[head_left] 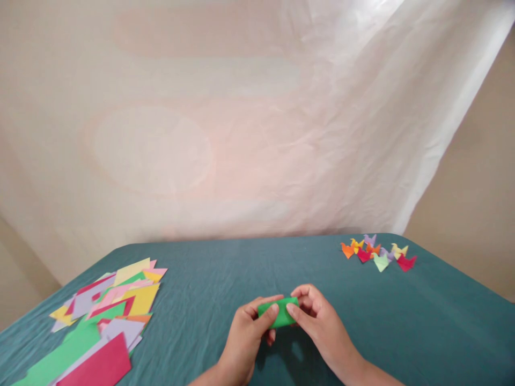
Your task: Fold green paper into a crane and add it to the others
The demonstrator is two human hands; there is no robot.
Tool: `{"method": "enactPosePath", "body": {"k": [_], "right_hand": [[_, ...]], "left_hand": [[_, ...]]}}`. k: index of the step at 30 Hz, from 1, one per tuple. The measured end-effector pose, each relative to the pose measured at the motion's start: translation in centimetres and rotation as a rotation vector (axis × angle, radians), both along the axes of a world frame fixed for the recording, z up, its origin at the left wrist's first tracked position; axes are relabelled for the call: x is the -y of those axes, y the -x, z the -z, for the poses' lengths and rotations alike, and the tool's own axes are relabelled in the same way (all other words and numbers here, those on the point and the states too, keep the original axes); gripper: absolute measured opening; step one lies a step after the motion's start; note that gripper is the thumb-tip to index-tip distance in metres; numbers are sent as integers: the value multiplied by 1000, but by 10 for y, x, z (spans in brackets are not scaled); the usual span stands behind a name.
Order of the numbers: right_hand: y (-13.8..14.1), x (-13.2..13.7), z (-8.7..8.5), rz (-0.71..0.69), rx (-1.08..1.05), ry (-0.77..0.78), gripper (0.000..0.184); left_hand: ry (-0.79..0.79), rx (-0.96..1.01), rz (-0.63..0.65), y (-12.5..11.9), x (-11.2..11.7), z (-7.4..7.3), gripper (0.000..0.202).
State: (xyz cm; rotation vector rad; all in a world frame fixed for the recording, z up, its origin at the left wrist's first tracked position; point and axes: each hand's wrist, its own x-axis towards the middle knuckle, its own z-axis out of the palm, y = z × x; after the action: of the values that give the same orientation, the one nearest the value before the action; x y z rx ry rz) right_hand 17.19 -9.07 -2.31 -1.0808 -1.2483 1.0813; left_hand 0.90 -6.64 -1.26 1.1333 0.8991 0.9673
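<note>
A small folded piece of green paper [282, 316] is held just above the cloth, near the front middle of the table. My left hand [250, 332] pinches its left end, thumb on the near face and fingers behind. At the right end, my right hand [322, 324] grips it the same way, with the thumb pressed on the face and the index finger at the top edge. Both thumbs lie close together. The back of the paper and some of the fingertips are hidden.
Loose coloured paper sheets [140, 300] lie in an overlapping pile on the left of the table. Several small folded paper birds [380, 261] stand in a group at the back right. A dark green cloth [201, 289] covers the table, and a pale sheet [249, 134] hangs behind it.
</note>
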Motion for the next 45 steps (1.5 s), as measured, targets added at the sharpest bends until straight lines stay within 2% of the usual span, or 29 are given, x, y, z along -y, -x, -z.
{"method": "enactPosePath", "body": {"k": [4,17,25,34,38,45], "right_hand": [[-1,-3,4,21,13,-19,37],[-3,-4,2,4,79,23,32],[-4,-5,2,30,142,10,27],[-4,-7,-1,-14,97,42,30],[-3,-6,-2,11,116,11,27],[-6,-7,4,114,257,-133,23]], "left_hand": [[-23,-34,-3,1,-1,0,42],[27,5,10,0,-3,2,48],[66,-6,-39,1,-6,7,49],[147,80,8,4,-5,-6,50],[156,94,27,3,-4,-6,49],[96,66,26,3,-8,4,40]]}}
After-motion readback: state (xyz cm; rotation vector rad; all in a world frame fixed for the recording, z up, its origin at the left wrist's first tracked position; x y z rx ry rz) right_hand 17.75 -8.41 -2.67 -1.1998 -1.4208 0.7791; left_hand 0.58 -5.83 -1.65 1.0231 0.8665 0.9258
